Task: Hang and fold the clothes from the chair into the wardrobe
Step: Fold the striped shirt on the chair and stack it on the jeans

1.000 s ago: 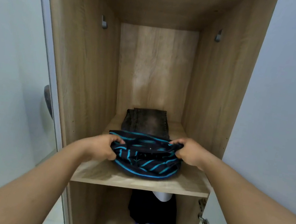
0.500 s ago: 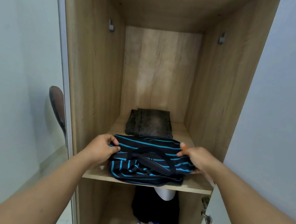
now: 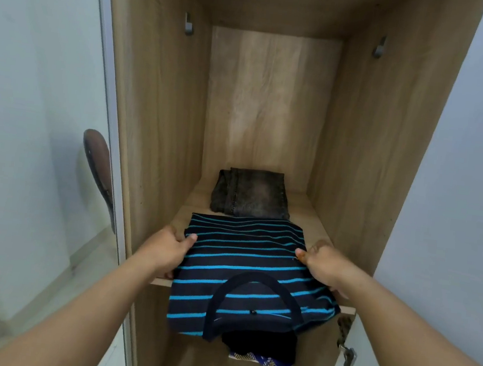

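Folded jeans (image 3: 251,194) already sit at the shelf (image 3: 318,220) back, while the striped T-shirt (image 3: 243,269) — gripped at its sides by left hand (image 3: 167,251) and right hand (image 3: 322,264) — overhangs the front edge, not yet stowed.

Soft, dim light is falling from the front, leaving the wardrobe (image 3: 164,115) ceiling shadowed; wide-angle distortion is bending its edges, and the picture is looking slightly soft.

A pale wall (image 3: 31,77) stood at the left, another pale wall (image 3: 473,177) at the right. A brown rounded object (image 3: 98,168) showed at the left behind a translucent panel (image 3: 51,222). A metal hinge (image 3: 346,354) hung at the lower right.
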